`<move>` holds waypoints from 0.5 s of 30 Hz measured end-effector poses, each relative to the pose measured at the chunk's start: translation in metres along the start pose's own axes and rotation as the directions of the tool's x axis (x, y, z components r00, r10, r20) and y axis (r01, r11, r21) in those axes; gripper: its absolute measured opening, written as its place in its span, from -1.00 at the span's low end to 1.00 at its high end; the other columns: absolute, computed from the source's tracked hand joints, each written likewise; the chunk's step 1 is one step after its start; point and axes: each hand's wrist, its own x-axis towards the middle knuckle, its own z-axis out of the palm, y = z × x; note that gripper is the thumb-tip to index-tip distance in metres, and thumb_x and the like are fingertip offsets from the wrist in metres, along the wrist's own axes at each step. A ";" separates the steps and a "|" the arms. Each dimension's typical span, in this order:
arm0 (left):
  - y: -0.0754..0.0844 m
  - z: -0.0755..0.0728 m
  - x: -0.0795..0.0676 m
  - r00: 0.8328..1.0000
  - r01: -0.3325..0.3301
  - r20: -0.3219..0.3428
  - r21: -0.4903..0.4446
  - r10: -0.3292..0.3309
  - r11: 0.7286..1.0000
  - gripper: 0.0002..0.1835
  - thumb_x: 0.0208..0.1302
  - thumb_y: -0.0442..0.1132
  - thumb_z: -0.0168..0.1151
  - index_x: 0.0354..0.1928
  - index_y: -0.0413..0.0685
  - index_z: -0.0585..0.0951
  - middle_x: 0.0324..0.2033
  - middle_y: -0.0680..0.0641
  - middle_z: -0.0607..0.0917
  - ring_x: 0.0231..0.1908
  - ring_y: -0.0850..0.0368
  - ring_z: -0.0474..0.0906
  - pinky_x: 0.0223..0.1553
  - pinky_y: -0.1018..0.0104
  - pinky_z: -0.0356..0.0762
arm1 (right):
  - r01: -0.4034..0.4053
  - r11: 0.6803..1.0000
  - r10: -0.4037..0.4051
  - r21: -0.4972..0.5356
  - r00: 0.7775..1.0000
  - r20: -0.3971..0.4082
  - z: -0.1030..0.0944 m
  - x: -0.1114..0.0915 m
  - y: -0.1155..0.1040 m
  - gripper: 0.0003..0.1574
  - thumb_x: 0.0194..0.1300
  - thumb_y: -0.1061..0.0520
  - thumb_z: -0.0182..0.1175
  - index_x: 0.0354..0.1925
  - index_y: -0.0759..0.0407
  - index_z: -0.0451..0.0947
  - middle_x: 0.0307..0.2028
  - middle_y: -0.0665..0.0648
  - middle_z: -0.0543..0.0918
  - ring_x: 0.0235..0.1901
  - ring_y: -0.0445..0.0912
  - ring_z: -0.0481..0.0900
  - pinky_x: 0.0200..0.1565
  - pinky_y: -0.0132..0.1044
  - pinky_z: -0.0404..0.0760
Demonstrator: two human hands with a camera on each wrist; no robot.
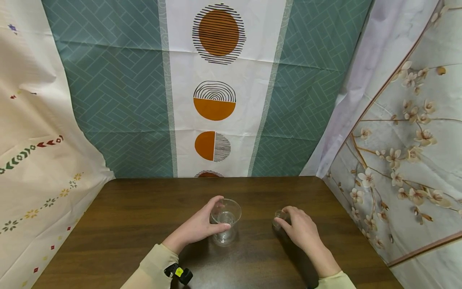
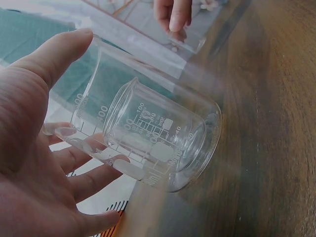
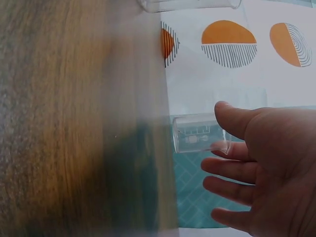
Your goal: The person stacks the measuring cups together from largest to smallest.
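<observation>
A large glass beaker stands on the table with a smaller beaker nested inside it; white graduations show on both in the left wrist view. My left hand holds the large beaker near its rim, thumb on one side and fingers on the other. To the right, a small glass beaker stands upright on the table. My right hand pinches its rim between thumb and index finger, while the other fingers extend beside it. The small beaker is partly hidden by the right hand in the head view.
The brown wooden table reaches back to a green and white patterned cloth. Light patterned cloth hangs at the left, and a flowered cloth at the right.
</observation>
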 end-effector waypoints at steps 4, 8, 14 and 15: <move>-0.001 0.000 0.001 1.000 0.004 -0.001 0.002 -0.004 1.000 0.04 0.38 0.14 0.57 0.70 0.06 0.18 0.45 -0.06 0.52 0.47 -0.10 0.46 0.32 -0.18 0.53 | 0.007 1.000 -0.007 0.000 1.000 -0.005 0.000 -0.001 -0.002 -0.45 0.54 -0.18 0.42 0.19 0.21 0.69 0.14 0.22 0.75 0.15 0.28 0.70 0.09 0.29 0.66; -0.002 0.000 0.001 1.000 0.005 0.001 -0.001 -0.005 1.000 0.04 0.38 0.15 0.57 0.71 0.06 0.18 0.46 -0.07 0.52 0.48 -0.11 0.45 0.32 -0.19 0.52 | 0.008 1.000 -0.008 0.002 1.000 -0.004 -0.001 -0.001 -0.005 -0.45 0.54 -0.19 0.41 0.19 0.19 0.69 0.14 0.20 0.76 0.15 0.28 0.70 0.09 0.29 0.66; -0.001 0.001 0.001 1.000 0.005 0.002 0.001 -0.005 1.000 0.05 0.38 0.15 0.57 0.71 0.07 0.17 0.46 -0.08 0.51 0.48 -0.12 0.45 0.32 -0.19 0.52 | 0.015 1.000 -0.015 0.005 1.000 -0.006 -0.003 -0.002 -0.007 -0.45 0.54 -0.20 0.41 0.19 0.19 0.69 0.16 0.20 0.75 0.17 0.27 0.69 0.13 0.28 0.65; -0.001 0.001 0.001 1.000 0.004 0.002 0.001 -0.004 1.000 0.04 0.39 0.15 0.57 0.71 0.07 0.17 0.46 -0.09 0.51 0.48 -0.12 0.45 0.32 -0.20 0.52 | 0.017 1.000 -0.017 0.006 1.000 -0.005 -0.003 -0.002 -0.008 -0.44 0.54 -0.20 0.41 0.19 0.19 0.68 0.17 0.20 0.75 0.18 0.27 0.69 0.14 0.28 0.64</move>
